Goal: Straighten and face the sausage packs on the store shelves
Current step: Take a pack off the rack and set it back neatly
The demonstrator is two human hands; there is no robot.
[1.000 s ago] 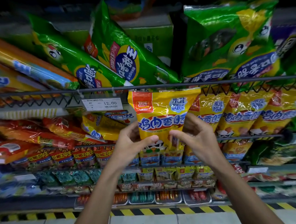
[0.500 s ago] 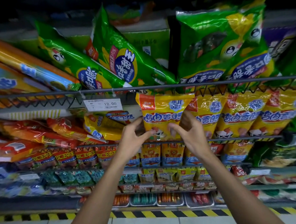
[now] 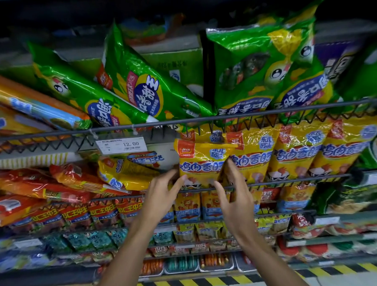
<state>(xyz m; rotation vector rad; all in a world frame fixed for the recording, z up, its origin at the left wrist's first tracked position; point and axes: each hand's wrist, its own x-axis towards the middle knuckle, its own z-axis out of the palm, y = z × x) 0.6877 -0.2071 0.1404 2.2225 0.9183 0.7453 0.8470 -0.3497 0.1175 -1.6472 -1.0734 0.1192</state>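
Observation:
A yellow sausage pack (image 3: pixel 202 161) stands upright at the left end of a row of like yellow packs (image 3: pixel 297 150) on the middle wire shelf (image 3: pixel 294 181). My left hand (image 3: pixel 161 193) touches its lower left edge with thumb and fingertips. My right hand (image 3: pixel 235 193) holds its lower right side, index finger up along the edge, thumb on the front. Left of it another yellow pack (image 3: pixel 123 174) lies tilted on its side.
Green packs (image 3: pixel 141 90) lean in a jumble on the top shelf above a price tag (image 3: pixel 122 144). Red packs (image 3: pixel 43 187) lie slanted at left. Lower shelves hold small packs and trays (image 3: pixel 180 263). A hazard-striped floor edge (image 3: pixel 190 282) runs below.
Both hands carried the yellow pack away from me and up onto the middle shelf, setting it beside the row. The hands have loosened toward its lower edges.

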